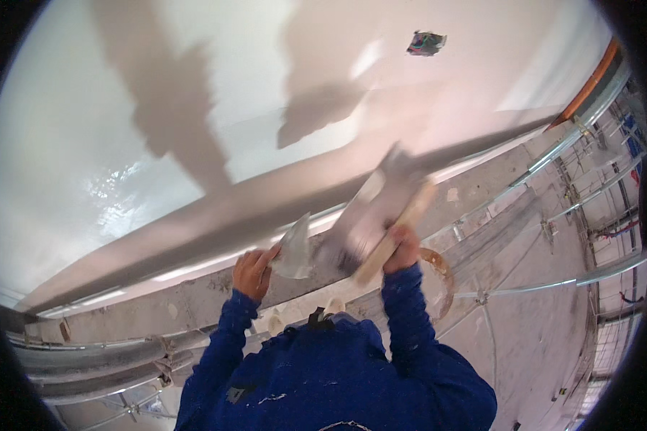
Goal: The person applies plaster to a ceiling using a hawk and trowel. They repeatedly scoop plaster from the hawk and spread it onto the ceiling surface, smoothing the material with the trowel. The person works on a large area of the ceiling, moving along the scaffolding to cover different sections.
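My left hand [253, 273] is closed round a putty knife [294, 250], whose blade is coated in pale plaster. To the right, my right hand [404, 249] grips the wooden back of a wide plastering blade [370, 208]; the blade is smeared by motion and seems to carry some plaster. Both tools are held in front of my chest, close to the foot of a wall [251, 72]. The wall has a pale coat, with a wet, glossy patch at the left. The arms and tools cast broad shadows on it.
An opening with wires [426, 44] sits high in the wall at the right. Metal scaffold pipes [539, 287] run along the right side, with more at the lower left. A round, brownish rim [442, 276] shows beside my right forearm. An orange strip [589, 82] edges the wall's far right end.
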`<move>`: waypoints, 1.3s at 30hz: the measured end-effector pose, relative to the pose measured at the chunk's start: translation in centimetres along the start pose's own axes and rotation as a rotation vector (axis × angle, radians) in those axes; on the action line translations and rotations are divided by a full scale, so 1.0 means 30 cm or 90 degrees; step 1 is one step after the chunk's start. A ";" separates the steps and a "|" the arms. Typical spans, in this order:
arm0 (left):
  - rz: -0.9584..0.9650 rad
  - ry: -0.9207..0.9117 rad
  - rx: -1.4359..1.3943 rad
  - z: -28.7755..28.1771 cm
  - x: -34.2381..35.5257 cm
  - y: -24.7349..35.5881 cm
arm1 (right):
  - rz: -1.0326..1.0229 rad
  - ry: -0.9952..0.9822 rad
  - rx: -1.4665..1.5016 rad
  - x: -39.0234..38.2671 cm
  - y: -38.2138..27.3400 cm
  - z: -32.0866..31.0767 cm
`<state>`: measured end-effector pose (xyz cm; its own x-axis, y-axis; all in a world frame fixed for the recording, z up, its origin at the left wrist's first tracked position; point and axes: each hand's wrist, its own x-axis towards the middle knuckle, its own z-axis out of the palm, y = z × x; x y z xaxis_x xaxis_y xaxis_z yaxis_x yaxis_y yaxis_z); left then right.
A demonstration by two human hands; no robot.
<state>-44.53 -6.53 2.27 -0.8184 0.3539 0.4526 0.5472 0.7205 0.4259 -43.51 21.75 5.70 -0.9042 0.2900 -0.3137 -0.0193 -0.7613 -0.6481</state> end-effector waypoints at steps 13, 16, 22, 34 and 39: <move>-0.249 0.081 -0.136 0.014 -0.203 0.000 | -0.685 0.230 -0.584 0.693 -0.584 0.154; -0.259 0.065 -0.097 -0.022 -0.222 -0.006 | -0.703 0.195 -0.585 0.769 -0.563 0.179; -0.274 0.085 -0.169 -0.110 -0.270 -0.024 | -0.711 0.168 -0.587 0.756 -0.400 0.243; -0.268 0.155 -0.214 -0.334 -0.420 -0.145 | -0.796 0.128 -0.601 0.291 0.289 0.752; -0.343 0.225 -0.318 -0.413 -0.521 -0.174 | -0.759 0.152 -0.689 0.075 0.614 0.954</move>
<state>-32.42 -23.22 2.67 -0.9337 -0.2344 0.2707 0.1760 0.3580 0.9170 -58.11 -8.22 12.93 -0.5120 0.5403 0.6678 -0.2365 0.6587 -0.7142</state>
